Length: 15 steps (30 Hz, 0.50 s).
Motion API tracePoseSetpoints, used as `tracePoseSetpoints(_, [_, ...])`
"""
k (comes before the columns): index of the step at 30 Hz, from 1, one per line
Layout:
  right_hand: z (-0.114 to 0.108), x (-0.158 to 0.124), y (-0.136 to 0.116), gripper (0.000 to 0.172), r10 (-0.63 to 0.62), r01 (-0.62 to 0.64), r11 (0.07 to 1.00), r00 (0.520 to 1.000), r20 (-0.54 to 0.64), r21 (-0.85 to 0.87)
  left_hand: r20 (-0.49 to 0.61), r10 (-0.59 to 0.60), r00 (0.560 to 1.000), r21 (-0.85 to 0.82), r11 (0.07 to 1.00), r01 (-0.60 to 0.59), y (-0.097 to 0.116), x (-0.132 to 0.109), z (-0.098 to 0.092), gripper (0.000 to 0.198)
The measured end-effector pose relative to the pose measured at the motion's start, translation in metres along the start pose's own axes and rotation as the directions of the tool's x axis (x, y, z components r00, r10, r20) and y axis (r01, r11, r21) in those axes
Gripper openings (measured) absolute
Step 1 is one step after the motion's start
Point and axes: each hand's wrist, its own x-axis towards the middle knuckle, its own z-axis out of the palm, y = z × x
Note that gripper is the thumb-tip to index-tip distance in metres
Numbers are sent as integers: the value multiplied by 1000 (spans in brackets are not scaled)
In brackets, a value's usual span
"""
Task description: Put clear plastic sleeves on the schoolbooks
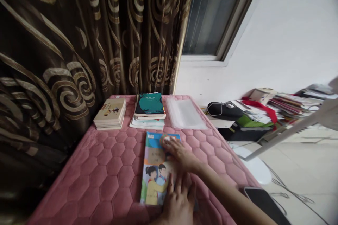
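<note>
A colourful textbook (153, 158) with cartoon children on its front lies flat on the pink quilted surface. Across its upper right part rests my right hand (181, 153), fingers stretched out and a little blurred. My left hand (178, 200) lies palm down over the lower right of the cover, with its fingers spread. The two hands are close together, the right arm reaching in from the right. Neither hand grips anything. The book's lower right corner is hidden beneath my left hand.
Beyond the textbook stand a stack of beige books (111, 112), a pile topped by a teal book (150, 103), and clear plastic sheets (186, 112). A dark device (264, 204) is at lower right. A white lamp stand (253, 163) and cluttered papers (256, 110) are off the right edge.
</note>
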Motion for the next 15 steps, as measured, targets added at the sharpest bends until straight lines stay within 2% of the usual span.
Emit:
tracePoseSetpoints(2, [7, 2, -7, 59, -193, 181, 977, 975, 106, 116, 20, -18, 1000, -3, 1000, 18, 1, 0, 2, 73])
tracePoseSetpoints(3, [11, 5, -6, 61, -219, 201, 970, 967, 129, 140, 23, -23, 999, -1, 1000, 23, 2, 0, 2, 72])
tracePoseSetpoints(8, [15, 29, 21, 61, -5, 1, 999, 997, 73, 54, -14, -14, 1000, 11, 1000, 14, 7, 1, -1, 70])
tracePoseSetpoints(10, [15, 35, 28, 61, 19, -21, 999, 999, 49, 28, -13, -3, 1000, -21, 1000, 3, 3, 1, -5, 71])
tracePoseSetpoints(12, [16, 36, 31, 61, 14, -15, 1000, 999, 29, 10, 3, -25, 1000, -67, 997, 25, -10, -2, -13, 67])
tracePoseSetpoints(15, [20, 35, 33, 60, -4, 4, 1000, 1000, 1, -15, -3, -219, 976, -52, 975, 218, -42, -12, -30, 62])
